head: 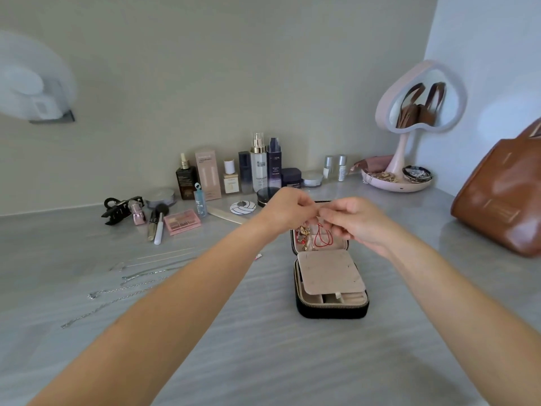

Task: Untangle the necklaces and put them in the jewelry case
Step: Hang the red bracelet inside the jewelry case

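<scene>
A small black jewelry case (332,310) lies open on the grey table, its beige inner flap (329,272) folded over the lower tray. Both my hands hover over the case's upper half. My left hand (288,210) and my right hand (355,219) pinch the ends of a red cord necklace (322,238), which hangs in a loop into the lid beside some gold charms (303,232). Several silver chain necklaces (128,284) lie stretched out in rows on the table at the left, apart from each other.
Cosmetic bottles (259,162), a black hair claw (120,209), brushes and a pink palette (182,221) line the back. A heart-shaped mirror stand (407,159) with a trinket dish is at back right. A brown leather bag (503,197) stands at the right edge.
</scene>
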